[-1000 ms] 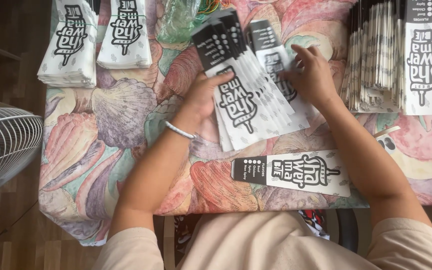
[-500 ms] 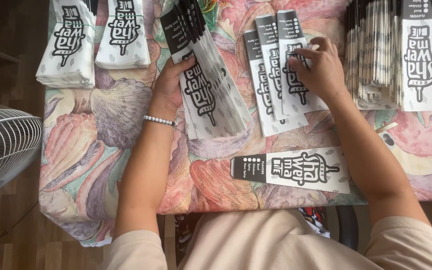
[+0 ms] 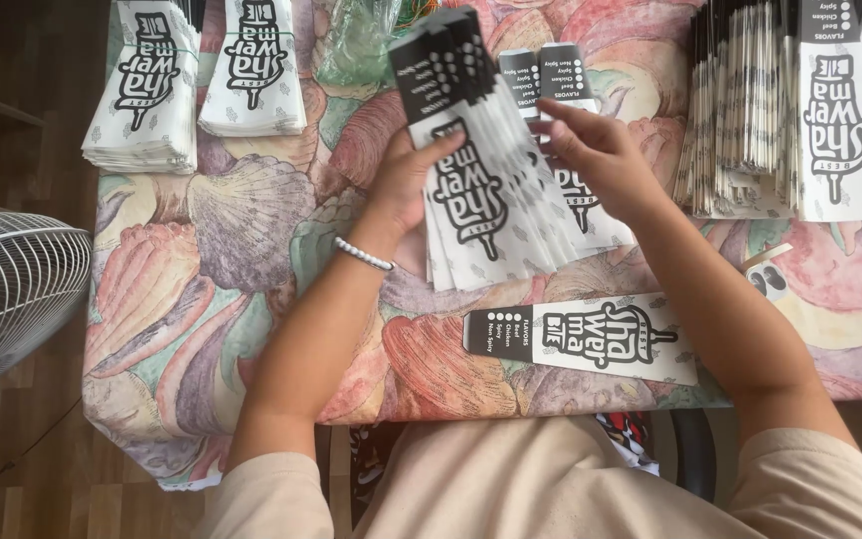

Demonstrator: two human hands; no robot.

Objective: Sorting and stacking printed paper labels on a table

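Bright, even daylight, soft and diffuse. Faint shadows under the left hand (image 3: pixel 413 180) and right hand (image 3: pixel 601 150). Slight motion blur on the fanned bags (image 3: pixel 476 170). Sharp print elsewhere. Dimmer on the left floor (image 3: pixel 22 90). No glare.

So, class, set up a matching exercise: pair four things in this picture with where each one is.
Things:
1. fanned bundle of paper bags
2. single paper bag
3. white fan
4. bead bracelet

Places:
a. off the table's left edge
b. on the left wrist
c. lying alone near the table's front edge
d. held in the left hand

Pairs: 1-d, 2-c, 3-a, 4-b
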